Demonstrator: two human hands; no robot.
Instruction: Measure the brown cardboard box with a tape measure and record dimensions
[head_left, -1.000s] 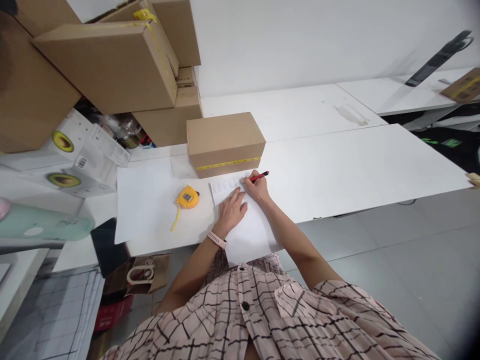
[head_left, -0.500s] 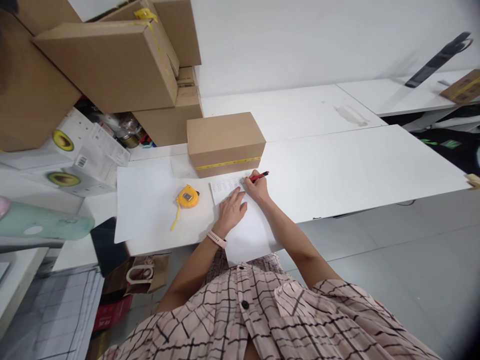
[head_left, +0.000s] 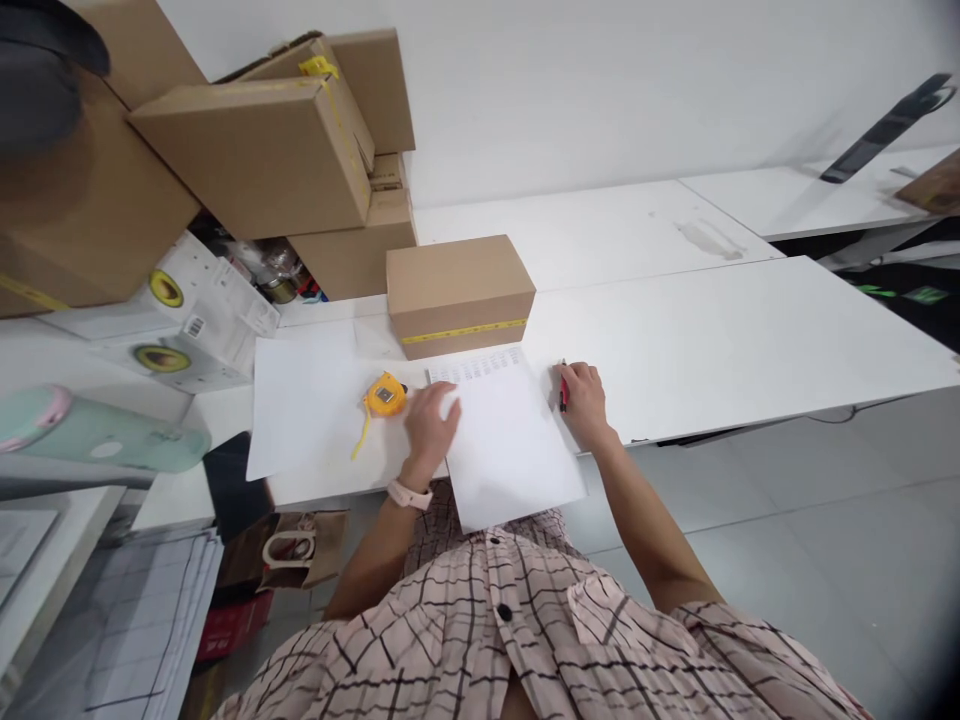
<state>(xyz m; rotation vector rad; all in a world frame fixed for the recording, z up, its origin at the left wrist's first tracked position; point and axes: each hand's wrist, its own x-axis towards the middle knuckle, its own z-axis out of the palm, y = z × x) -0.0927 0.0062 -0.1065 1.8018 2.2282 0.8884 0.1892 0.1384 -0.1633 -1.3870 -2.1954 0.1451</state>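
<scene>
Carton: a closed brown cardboard carton (head_left: 457,280) with a band of yellow tape (head_left: 465,333) along its near face stands on the white desk (head_left: 675,330).
Written sheet: the white paper (head_left: 510,440) lies flat just in front of the carton, its lower end reaching over the desk edge toward the plaid shirt (head_left: 517,610).
Writing: rows of small marks (head_left: 491,365) run along the end nearest the carton; too small to read.
Progress: those rows look finished as far as they go, and the pen is off the paper; the larger part of the sheet is bare, and whether more is to be filled cannot be told.
Right hand: curled closed around a red pen (head_left: 564,392), the hand (head_left: 586,398) resting in front and to the right of the carton, just beside the sheet.
Left hand: loosely bent and half open (head_left: 431,430), in front and to the left of the carton, at the sheet's left edge; no grip on anything shows.
Tape measure: yellow (head_left: 385,395), left-front of the carton, blade end out, near the left hand.
Second sheet: blank (head_left: 300,410), farther left of the carton.
</scene>
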